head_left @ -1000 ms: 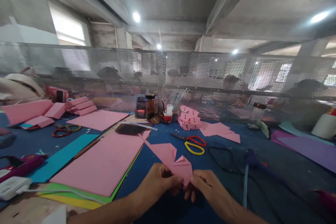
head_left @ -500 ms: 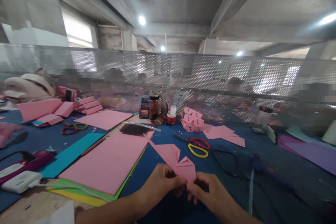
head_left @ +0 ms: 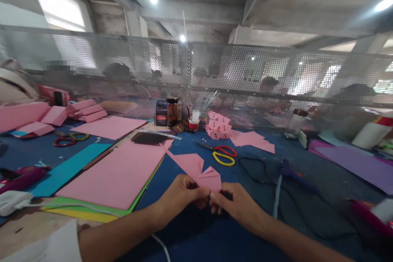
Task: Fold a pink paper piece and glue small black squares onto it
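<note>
My left hand (head_left: 181,196) and my right hand (head_left: 236,206) meet over the blue table mat (head_left: 196,237), both pinching the near corner of a folded pink paper piece (head_left: 198,168). The paper has several creased flaps and a long point running up and to the left. Fingers of both hands are curled closed on its edge. A large pink sheet (head_left: 118,174) lies just left of my left hand, stacked on green and yellow sheets.
Red-and-yellow scissors (head_left: 222,155) lie beyond the paper. A pile of dotted pink pieces (head_left: 218,129), a small red cup (head_left: 193,125) and dark bottles (head_left: 168,111) stand by a perforated metal screen (head_left: 245,73). A purple glue gun (head_left: 287,170) with cable lies right. People sit behind the screen.
The view has swung; my hands and the pink paper sit slightly higher and further left in the picture. Both hands keep their pinch on the paper's near corner.
</note>
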`<state>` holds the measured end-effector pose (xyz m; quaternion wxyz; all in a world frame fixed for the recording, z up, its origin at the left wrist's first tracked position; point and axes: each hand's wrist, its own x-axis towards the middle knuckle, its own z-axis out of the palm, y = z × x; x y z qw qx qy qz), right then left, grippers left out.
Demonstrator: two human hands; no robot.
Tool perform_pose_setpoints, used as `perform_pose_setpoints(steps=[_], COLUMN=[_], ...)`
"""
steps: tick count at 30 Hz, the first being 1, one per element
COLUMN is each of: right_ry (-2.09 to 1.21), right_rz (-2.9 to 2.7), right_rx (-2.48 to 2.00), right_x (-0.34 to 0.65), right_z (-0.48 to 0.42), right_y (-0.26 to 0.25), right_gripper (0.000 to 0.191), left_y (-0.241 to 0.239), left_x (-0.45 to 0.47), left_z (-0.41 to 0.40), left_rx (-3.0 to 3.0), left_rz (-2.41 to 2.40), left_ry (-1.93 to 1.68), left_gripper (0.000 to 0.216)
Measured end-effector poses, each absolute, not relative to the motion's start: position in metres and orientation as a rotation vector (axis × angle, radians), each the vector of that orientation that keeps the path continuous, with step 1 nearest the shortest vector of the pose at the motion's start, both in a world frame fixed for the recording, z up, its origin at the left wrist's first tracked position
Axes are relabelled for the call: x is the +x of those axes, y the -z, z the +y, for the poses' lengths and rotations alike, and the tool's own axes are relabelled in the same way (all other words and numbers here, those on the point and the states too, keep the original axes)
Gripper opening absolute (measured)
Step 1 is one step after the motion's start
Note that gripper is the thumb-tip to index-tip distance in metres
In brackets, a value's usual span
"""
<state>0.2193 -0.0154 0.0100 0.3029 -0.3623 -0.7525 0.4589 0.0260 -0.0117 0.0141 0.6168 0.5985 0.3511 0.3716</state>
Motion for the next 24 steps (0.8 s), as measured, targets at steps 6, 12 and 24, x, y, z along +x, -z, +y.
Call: perform_pose_setpoints(steps=[6,12,24], right_ry=[-1.220,-1.184,-1.258], right_rz=[-1.975,-1.987,-1.948], right_rx=[-0.988,-1.008,-0.994], right_x=[0.2217,0.2257,0.2278], right_z=[-0.0149,-0.0120,-0.0120], right_y=[-0.0137,-0.0119,-0.0140], right_gripper=[0.033,0.035,0.042], left_y=[-0.0141,-0.0148,-0.0190], left_x=[0.0253,0.0222,0.0179], left_z=[-0.0119,-0.0057,-0.0051], left_rx=[1.297,1.194,1.246], left_rz=[0.858,0.977,0.937], left_ry=[-0.830,-0.933,-0.947], left_gripper=[0.030,0.029,0.024])
